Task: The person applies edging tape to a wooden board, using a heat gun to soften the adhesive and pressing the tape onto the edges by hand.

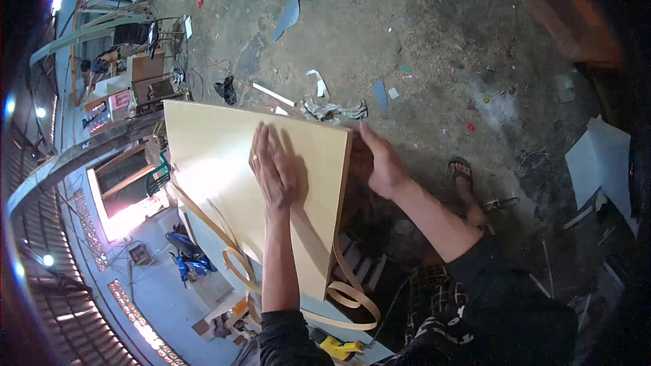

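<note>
A pale cream board (224, 122) lies in front of me, its surface bright with glare at the left. Flat on its face rests my left hand (272, 171), fingers stretched out and a ring on one of them. My right hand (385, 168) is at the board's right edge, thumb up by the far corner and the other fingers curled against the edge, partly lost in shadow. From the near end of that edge hangs a thin cream edging strip (352, 291), looping in coils. More of the strip (234, 261) curls beside the board's left side.
Below the board is a pale tabletop (325, 317) with a yellow tool (339, 348) near my body. Scraps, a dark cord bundle (225, 89) and grey offcuts (287, 18) litter the concrete floor. White sheets (597, 163) lie at right; a blue motorbike (192, 264) stands left.
</note>
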